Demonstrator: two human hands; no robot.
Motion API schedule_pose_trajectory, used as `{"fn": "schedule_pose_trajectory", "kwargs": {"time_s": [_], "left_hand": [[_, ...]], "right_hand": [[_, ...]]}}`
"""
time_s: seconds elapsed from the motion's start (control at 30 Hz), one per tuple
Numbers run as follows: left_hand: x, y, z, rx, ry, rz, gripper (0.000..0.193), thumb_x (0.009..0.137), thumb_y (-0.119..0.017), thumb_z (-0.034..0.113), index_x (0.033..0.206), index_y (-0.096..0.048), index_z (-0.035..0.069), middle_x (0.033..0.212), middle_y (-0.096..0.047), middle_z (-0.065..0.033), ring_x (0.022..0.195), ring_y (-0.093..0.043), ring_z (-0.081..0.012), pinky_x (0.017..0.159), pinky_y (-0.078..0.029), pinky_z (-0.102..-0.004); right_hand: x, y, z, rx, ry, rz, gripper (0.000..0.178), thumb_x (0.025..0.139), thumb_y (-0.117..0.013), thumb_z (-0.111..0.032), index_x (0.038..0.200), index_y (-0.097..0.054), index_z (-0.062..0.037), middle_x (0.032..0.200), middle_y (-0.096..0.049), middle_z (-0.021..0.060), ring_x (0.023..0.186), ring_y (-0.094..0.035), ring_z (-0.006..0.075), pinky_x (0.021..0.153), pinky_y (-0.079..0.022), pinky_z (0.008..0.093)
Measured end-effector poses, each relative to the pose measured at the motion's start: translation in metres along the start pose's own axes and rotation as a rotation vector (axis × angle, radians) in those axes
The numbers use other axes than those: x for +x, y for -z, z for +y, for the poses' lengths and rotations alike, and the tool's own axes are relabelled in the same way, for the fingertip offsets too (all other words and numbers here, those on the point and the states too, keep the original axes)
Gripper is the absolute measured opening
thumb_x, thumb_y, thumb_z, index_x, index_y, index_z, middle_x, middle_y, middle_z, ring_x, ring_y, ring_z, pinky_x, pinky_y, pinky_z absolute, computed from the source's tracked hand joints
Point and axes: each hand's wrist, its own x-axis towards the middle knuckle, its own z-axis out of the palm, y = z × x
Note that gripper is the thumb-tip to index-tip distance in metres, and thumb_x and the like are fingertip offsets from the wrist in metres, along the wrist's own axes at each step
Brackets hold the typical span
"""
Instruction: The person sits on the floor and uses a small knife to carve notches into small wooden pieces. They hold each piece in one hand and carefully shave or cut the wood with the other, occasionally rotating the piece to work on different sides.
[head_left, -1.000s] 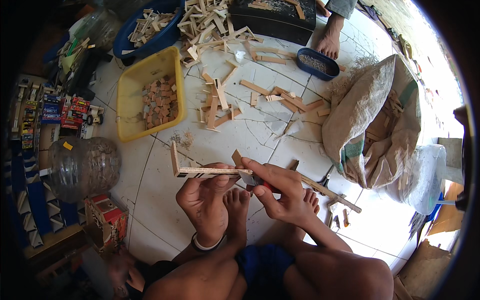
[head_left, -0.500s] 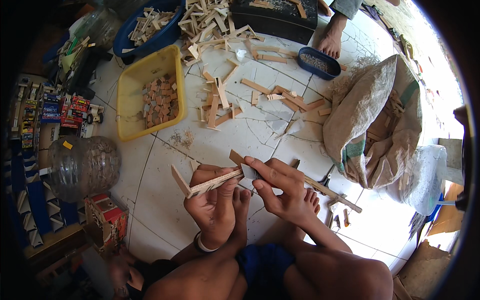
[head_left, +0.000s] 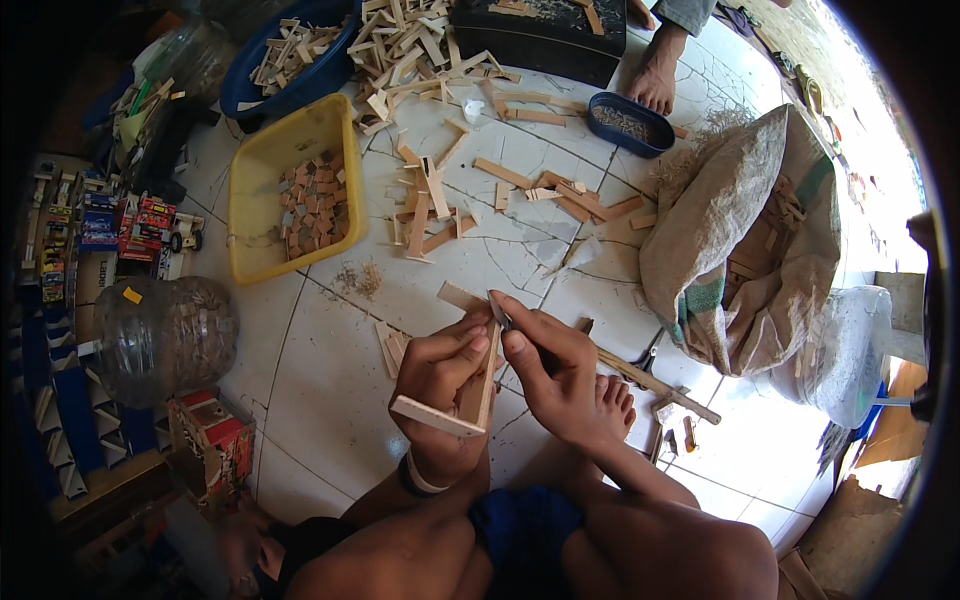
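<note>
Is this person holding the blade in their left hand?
No, the right hand holds the blade, while the left hand holds the wooden piece.

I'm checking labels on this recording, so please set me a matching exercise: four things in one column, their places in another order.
1. angled wooden piece
2. blade
3. small flat pieces
4. small blue dish

A. beside another person's foot
B. in the left hand
C. inside the yellow basin
D. in the right hand

Pairs: 1-B; 2-D; 3-C; 4-A
</note>
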Motion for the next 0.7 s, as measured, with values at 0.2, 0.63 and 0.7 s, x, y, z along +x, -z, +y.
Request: {"fn": "schedule_pose_trajectory", "kwargs": {"time_s": [0.2, 0.63, 0.7], "left_hand": [[-0.002, -0.001, -0.008, -0.026, -0.006, -0.056, 0.019, 0.093, -0.066, -0.009, 0.112, -0.069, -0.010, 0.110, -0.066, -0.0234, 0.113, -0.071, -0.0402, 0.090, -0.064, -0.0450], [0.001, 0.013, -0.005, -0.523, 0.565, 0.040, 0.017, 0.105, -0.062, 0.007, 0.117, -0.057, -0.004, 0.113, -0.064, -0.0136, 0.104, -0.066, -0.0190, 0.097, -0.055, -0.0353], [0.001, 0.015, -0.005, -0.609, 0.696, 0.090, 0.019, 0.106, -0.062, 0.009, 0.119, -0.056, -0.004, 0.114, -0.064, -0.0132, 0.104, -0.064, -0.0181, 0.097, -0.055, -0.0353]], "right_hand": [[0.001, 0.001, -0.020, 0.802, -0.687, -0.035, 0.043, 0.113, -0.054, -0.028, 0.149, -0.059, -0.0064, 0.083, -0.057, -0.0039, 0.067, -0.042, 0.0038, 0.058, -0.037, 0.0211], [-0.006, 0.020, -0.018, -0.154, -0.060, -0.197, 0.056, 0.103, -0.068, -0.019, 0.154, -0.049, -0.0073, 0.085, -0.066, 0.0092, 0.066, -0.060, 0.0170, 0.064, -0.049, 0.0288], [-0.007, 0.021, -0.018, -0.215, -0.019, -0.199, 0.054, 0.099, -0.073, -0.017, 0.149, -0.053, -0.0078, 0.086, -0.067, 0.0143, 0.066, -0.065, 0.0220, 0.064, -0.052, 0.0332]]}}
